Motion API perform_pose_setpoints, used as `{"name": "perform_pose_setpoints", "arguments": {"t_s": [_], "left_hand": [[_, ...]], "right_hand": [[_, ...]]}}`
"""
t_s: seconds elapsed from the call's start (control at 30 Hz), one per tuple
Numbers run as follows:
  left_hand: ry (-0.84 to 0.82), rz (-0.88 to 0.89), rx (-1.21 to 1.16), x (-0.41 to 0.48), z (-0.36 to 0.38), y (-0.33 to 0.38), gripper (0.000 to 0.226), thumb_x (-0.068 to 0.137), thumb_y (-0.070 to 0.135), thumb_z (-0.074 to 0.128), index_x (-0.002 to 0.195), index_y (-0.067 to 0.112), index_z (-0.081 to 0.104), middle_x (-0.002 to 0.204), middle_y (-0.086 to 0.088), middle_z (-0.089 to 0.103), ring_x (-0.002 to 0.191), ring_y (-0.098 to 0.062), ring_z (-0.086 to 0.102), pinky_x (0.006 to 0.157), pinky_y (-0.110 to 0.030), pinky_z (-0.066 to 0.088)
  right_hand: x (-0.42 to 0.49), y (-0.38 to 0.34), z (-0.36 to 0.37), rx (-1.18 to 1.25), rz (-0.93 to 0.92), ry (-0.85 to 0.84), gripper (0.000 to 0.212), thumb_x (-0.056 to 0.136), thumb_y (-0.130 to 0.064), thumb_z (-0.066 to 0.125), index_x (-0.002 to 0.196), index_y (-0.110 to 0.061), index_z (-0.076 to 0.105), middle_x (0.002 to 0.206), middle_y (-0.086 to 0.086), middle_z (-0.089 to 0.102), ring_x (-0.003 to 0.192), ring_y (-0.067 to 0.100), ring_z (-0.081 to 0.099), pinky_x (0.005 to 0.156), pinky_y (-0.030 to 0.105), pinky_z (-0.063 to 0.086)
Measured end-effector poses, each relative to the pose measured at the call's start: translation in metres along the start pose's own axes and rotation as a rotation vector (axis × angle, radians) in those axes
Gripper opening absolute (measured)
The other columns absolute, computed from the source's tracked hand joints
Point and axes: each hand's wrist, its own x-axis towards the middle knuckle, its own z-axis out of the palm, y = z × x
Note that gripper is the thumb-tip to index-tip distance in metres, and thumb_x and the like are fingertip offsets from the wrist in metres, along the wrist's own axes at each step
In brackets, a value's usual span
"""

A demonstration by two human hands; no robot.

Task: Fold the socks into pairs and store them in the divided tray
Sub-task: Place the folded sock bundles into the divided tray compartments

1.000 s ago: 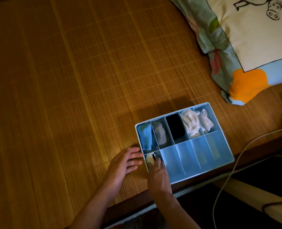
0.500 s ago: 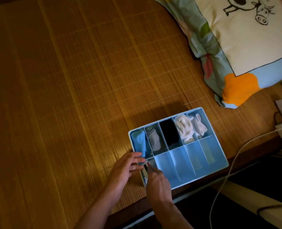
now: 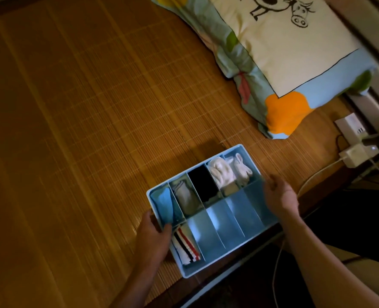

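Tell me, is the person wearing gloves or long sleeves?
Neither. The left hand and the right hand are bare. The left forearm and right forearm are bare too, with no sleeve, watch or bracelet in view.

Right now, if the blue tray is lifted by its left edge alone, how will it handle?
Probably stiff: the tray shows straight walls and dividers where the left hand grips its rim. Likely light, since it holds only soft bundles like the striped socks. Held at that one edge, it may dip rightward.
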Motion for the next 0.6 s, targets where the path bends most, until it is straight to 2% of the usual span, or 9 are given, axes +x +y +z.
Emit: {"name": "perform_pose_setpoints", "arguments": {"t_s": [0.07,0.13,0.17,0.23,0.27,0.33,0.43,0.5,0.6], "left_hand": [[-0.013,0.048,0.030,-0.001,0.005,-0.008,0.033,0.099,0.021,0.064,0.131,0.017,0.055,0.101,0.006,0.069,0.079,-0.001,0.062,0.058,-0.021,0.047],[0.022,0.035,0.021,0.000,0.003,-0.013,0.026,0.100,0.020,0.062,0.126,0.018,0.059,0.094,0.007,0.069,0.078,-0.006,0.064,0.059,-0.027,0.050],[0.050,0.018,0.010,0.003,-0.002,-0.015,0.025,0.100,0.020,0.062,0.125,0.019,0.060,0.093,0.006,0.069,0.077,-0.006,0.063,0.061,-0.029,0.051],[0.106,-0.017,-0.003,0.009,-0.015,-0.021,0.024,0.099,0.021,0.064,0.123,0.024,0.061,0.093,0.006,0.068,0.076,-0.005,0.061,0.062,-0.029,0.049],[0.125,-0.033,-0.005,0.011,-0.023,-0.024,0.025,0.099,0.023,0.065,0.123,0.027,0.060,0.095,0.005,0.068,0.076,-0.005,0.062,0.062,-0.029,0.050],[0.135,-0.055,0.005,0.013,-0.036,-0.031,0.029,0.099,0.027,0.065,0.127,0.027,0.059,0.103,-0.002,0.070,0.082,-0.015,0.066,0.068,-0.037,0.057],[0.104,-0.051,0.029,0.013,-0.046,-0.037,0.040,0.098,0.025,0.067,0.136,0.021,0.055,0.112,-0.009,0.071,0.092,-0.025,0.068,0.076,-0.046,0.061],[0.050,-0.059,0.022,0.008,-0.049,-0.033,0.043,0.097,0.025,0.069,0.137,0.020,0.054,0.115,-0.010,0.070,0.093,-0.025,0.067,0.078,-0.048,0.060],[0.048,-0.046,0.168,-0.001,-0.051,-0.019,0.041,0.098,0.024,0.065,0.137,0.014,0.053,0.127,-0.014,0.065,0.085,-0.015,0.062,0.075,-0.039,0.058]], "right_hand": [[-0.002,-0.001,0.010,-0.020,-0.040,-0.045,0.034,0.098,-0.012,0.051,0.130,-0.019,0.062,0.122,0.016,0.068,0.078,0.021,0.056,0.065,0.027,0.047],[-0.009,-0.005,0.017,0.008,-0.055,-0.013,0.040,0.095,-0.005,0.050,0.129,-0.021,0.062,0.117,0.015,0.071,0.062,0.009,0.050,0.051,0.018,0.042],[-0.012,-0.007,0.019,0.018,-0.077,-0.019,0.042,0.094,-0.004,0.050,0.130,-0.021,0.062,0.117,0.015,0.071,0.064,0.011,0.054,0.053,0.020,0.045],[-0.013,-0.011,0.024,0.042,-0.148,-0.086,0.045,0.095,-0.005,0.051,0.138,-0.020,0.058,0.125,0.017,0.068,0.093,0.030,0.067,0.072,0.029,0.052],[-0.014,-0.016,0.027,0.049,-0.201,-0.122,0.046,0.097,-0.006,0.052,0.141,-0.019,0.056,0.128,0.017,0.067,0.102,0.031,0.066,0.074,0.026,0.052],[-0.016,-0.024,0.035,0.061,-0.299,-0.173,0.044,0.099,-0.007,0.052,0.143,-0.017,0.053,0.127,0.016,0.067,0.092,0.022,0.063,0.057,0.004,0.044],[-0.013,-0.036,0.036,0.090,-0.334,-0.241,0.043,0.101,-0.010,0.053,0.143,-0.015,0.050,0.123,0.018,0.067,0.080,0.018,0.057,0.042,0.005,0.039],[-0.017,-0.047,0.034,0.103,-0.332,-0.226,0.046,0.099,-0.015,0.059,0.144,-0.016,0.048,0.121,0.013,0.066,0.088,0.023,0.062,0.053,0.010,0.040],[-0.043,-0.081,0.003,0.376,-0.581,-0.176,0.041,0.096,-0.034,0.067,0.135,-0.028,0.058,0.111,-0.008,0.070,0.104,0.018,0.069,0.071,0.014,0.049]]}}
